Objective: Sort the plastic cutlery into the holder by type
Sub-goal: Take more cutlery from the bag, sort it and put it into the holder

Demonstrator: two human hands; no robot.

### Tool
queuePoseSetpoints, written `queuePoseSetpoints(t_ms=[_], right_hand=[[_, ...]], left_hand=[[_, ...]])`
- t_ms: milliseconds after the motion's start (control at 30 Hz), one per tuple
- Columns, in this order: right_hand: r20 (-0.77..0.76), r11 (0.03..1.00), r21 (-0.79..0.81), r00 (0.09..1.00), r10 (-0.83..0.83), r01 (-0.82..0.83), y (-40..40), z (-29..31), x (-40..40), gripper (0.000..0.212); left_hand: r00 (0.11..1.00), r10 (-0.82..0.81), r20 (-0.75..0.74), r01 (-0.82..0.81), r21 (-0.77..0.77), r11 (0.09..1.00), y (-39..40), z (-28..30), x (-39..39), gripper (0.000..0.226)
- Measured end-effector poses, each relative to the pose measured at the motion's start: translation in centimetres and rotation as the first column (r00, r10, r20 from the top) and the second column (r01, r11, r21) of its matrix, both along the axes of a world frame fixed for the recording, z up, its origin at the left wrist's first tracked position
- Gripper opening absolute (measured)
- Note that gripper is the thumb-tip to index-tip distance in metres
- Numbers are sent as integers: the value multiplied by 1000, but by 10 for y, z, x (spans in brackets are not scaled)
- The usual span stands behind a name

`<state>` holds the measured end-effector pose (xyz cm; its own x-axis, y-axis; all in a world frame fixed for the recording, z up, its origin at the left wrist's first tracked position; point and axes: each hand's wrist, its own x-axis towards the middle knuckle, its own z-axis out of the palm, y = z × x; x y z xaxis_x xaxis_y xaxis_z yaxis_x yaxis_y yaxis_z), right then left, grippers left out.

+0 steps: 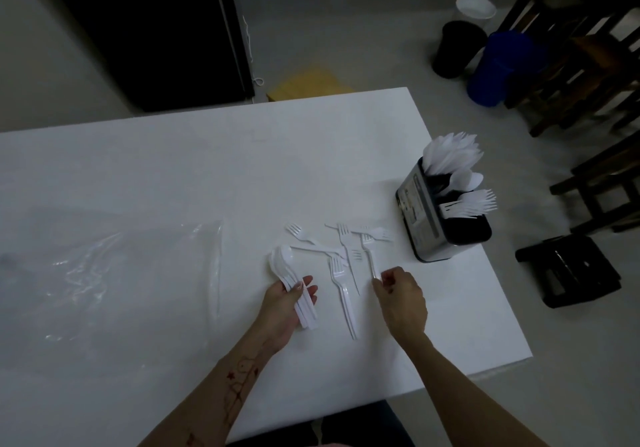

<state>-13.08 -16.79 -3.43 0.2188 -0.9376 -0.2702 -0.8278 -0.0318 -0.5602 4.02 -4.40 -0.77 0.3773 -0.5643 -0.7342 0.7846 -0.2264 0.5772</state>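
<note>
My left hand (287,303) grips a bundle of white plastic spoons (282,263), bowls pointing away from me. Several white forks (346,259) lie scattered on the white table (173,176) between my hands. My right hand (401,296) pinches the handle end of one fork (369,252) that still rests on the table. At the right edge stands a metal cutlery holder (427,225), holding knives at the back (450,152), spoons in the middle (465,180) and forks at the front (472,202).
A crumpled clear plastic bag (114,273) lies on the table's left. Beyond the table's right edge are dark wooden chairs (588,65), a black stool (568,270), and black, white and blue bins (495,62) on the floor.
</note>
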Motion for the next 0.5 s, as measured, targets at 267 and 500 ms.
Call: queuePoseSetpoints(t_ms=[267,500], right_hand=[[-33,954,-132,963,268,-270,0,3,6,8],[319,938,130,910,266,-320,-4,33,40,26]], left_hand=[[990,95,-102,-86,92,992,0,0,4,31],[995,-89,-50,87,-30,996,-13,20,-3,12]])
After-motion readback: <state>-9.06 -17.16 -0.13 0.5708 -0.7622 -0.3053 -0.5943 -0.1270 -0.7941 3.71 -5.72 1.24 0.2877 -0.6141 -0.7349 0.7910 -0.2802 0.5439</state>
